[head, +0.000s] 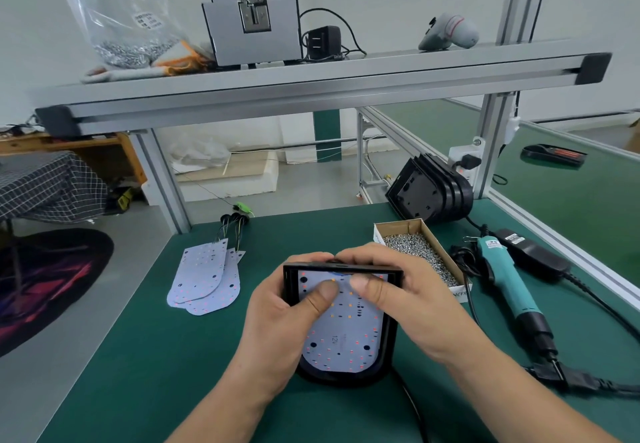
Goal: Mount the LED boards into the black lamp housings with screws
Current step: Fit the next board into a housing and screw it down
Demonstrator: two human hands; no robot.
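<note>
Both hands on one lamp housing (390,333), which sits on the worktop (149,345) right in front of me, flat end away. LED board (341,337) lies inside it, LED side up, "12V" print readable. Left hand (287,307): fingers curled over far rim, thumb pressed flat on board. Right hand (398,290): same grip, thumb on board nr top edge. Pinching rim vs thumbs looks meant to seat the board down and square it w/ the screw holes; can't tell if it's fully bottomed. No screws in it that I can see. Screws (424,257) in open carton (398,226) just beyond right hand, driver (505,281) beside that, both on the right for a quick reach. Spare boards (204,280) fanned out left; stacked housings (433,190) at back.
</note>
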